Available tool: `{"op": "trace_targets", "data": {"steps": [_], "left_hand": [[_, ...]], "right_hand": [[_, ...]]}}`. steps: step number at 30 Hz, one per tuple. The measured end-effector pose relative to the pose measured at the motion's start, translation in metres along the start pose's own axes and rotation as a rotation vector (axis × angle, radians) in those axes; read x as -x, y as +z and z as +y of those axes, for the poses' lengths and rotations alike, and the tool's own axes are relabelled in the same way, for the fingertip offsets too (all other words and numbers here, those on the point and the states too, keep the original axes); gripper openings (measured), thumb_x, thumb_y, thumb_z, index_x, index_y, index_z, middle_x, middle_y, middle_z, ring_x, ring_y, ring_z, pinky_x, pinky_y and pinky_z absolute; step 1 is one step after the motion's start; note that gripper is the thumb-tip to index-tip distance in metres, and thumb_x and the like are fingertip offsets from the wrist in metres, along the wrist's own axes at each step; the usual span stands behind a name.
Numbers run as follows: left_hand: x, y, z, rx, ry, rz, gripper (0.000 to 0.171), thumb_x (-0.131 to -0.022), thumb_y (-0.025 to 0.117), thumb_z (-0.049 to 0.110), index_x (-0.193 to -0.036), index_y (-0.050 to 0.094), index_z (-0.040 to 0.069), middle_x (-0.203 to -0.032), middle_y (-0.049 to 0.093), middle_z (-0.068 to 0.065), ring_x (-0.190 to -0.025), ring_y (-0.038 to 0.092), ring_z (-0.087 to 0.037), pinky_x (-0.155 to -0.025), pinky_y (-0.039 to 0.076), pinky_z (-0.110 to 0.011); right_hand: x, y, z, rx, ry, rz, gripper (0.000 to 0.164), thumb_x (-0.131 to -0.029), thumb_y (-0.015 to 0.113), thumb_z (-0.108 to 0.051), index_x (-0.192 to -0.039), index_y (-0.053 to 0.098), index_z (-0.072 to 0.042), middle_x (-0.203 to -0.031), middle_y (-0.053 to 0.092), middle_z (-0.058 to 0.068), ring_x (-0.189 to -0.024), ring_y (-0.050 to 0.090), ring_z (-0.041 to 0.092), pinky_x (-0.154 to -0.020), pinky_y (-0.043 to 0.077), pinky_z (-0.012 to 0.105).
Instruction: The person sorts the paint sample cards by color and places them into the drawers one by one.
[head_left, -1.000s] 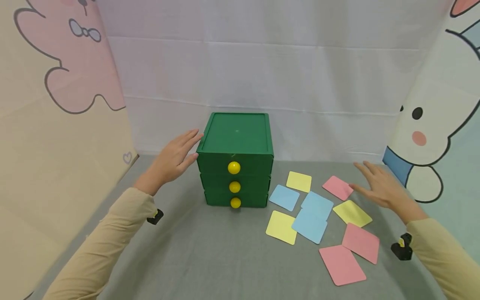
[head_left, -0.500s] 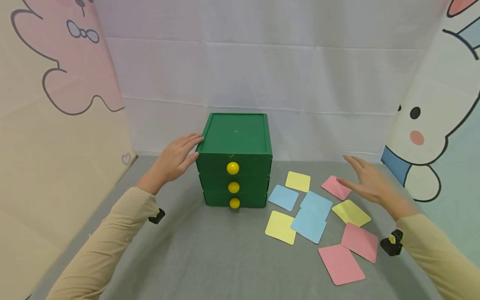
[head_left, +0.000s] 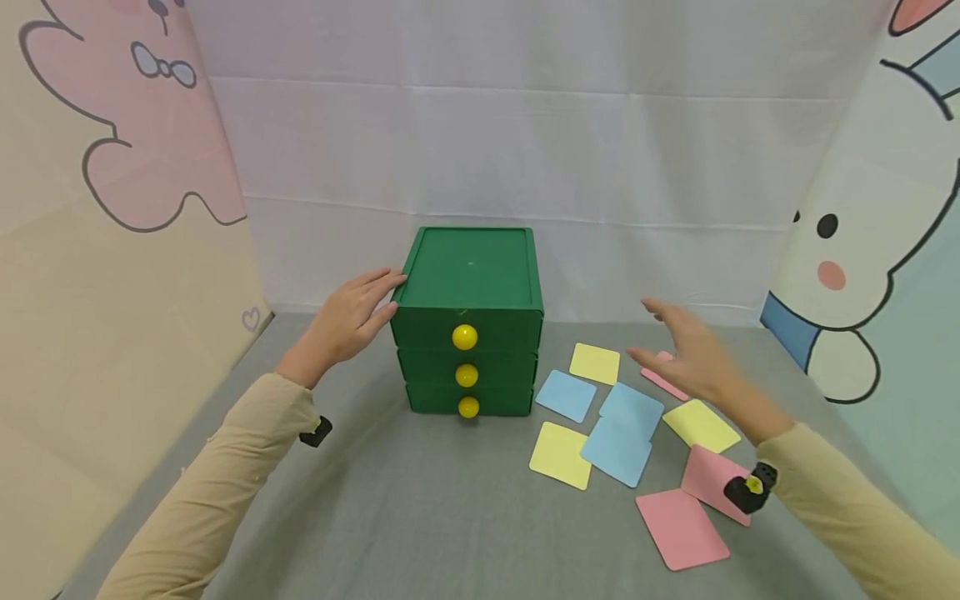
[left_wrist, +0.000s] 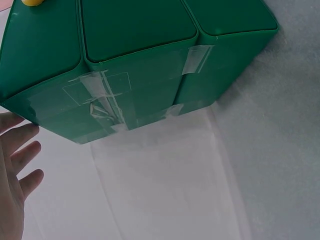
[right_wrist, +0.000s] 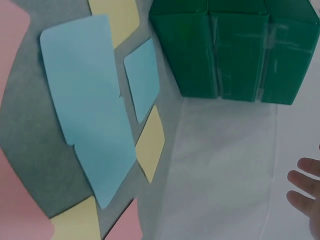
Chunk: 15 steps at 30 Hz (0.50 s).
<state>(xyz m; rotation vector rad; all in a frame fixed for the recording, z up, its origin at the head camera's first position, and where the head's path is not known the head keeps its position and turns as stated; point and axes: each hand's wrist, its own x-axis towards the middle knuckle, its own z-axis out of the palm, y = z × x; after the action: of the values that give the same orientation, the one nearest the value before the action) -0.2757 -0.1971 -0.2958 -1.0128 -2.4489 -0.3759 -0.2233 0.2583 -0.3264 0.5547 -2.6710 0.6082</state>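
Observation:
A green three-drawer box (head_left: 472, 271) with round yellow knobs (head_left: 465, 337) stands near the back of the table, all its drawers pushed in. My left hand (head_left: 347, 321) has its fingertips right at the box's upper left edge, fingers extended. In the left wrist view, its fingers (left_wrist: 25, 156) show beside the box's taped side wall. My right hand (head_left: 693, 354) hovers over the far right cards, fingers spread and holding nothing. It partly hides a pink card (head_left: 660, 382). Blue cards (head_left: 617, 450), yellow cards (head_left: 561, 456) and more pink cards (head_left: 682, 529) lie flat, some overlapping.
Grey cloth (head_left: 420, 508) covers the table. Behind the box hangs a white curtain (head_left: 480, 150). Cloth panels with cartoon animals flank the table at left (head_left: 135, 333) and right (head_left: 907, 333).
My right hand has moved left, toward the box, passing over the pink card. My left hand has lowered slightly onto the box's edge. The cards and drawers look unchanged.

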Motion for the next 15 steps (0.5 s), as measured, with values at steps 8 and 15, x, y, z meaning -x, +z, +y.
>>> {"op": "trace_targets", "data": {"steps": [8,15], "left_hand": [[-0.001,0.0,0.0,0.0,-0.014,0.0,0.043,-0.096,0.042,0.02,-0.131,0.044,-0.005,-0.133,0.045,-0.02,-0.126,0.036,-0.035,-0.102,0.028,-0.049],[-0.001,0.0,0.0,0.003,-0.033,-0.004,0.043,-0.096,0.043,0.02,-0.13,0.045,-0.005,-0.132,0.046,-0.02,-0.126,0.036,-0.035,-0.102,0.029,-0.049]], "right_hand": [[-0.005,0.014,-0.04,-0.1,-0.092,0.12,0.064,-0.079,0.068,-0.027,-0.131,0.043,0.0,-0.125,0.051,0.018,-0.106,0.052,0.032,-0.085,0.042,0.051],[-0.006,0.027,-0.072,-0.257,-0.088,0.212,0.054,-0.077,0.071,-0.017,-0.124,0.049,-0.001,-0.117,0.055,0.013,-0.096,0.055,0.026,-0.079,0.048,0.046]]}}
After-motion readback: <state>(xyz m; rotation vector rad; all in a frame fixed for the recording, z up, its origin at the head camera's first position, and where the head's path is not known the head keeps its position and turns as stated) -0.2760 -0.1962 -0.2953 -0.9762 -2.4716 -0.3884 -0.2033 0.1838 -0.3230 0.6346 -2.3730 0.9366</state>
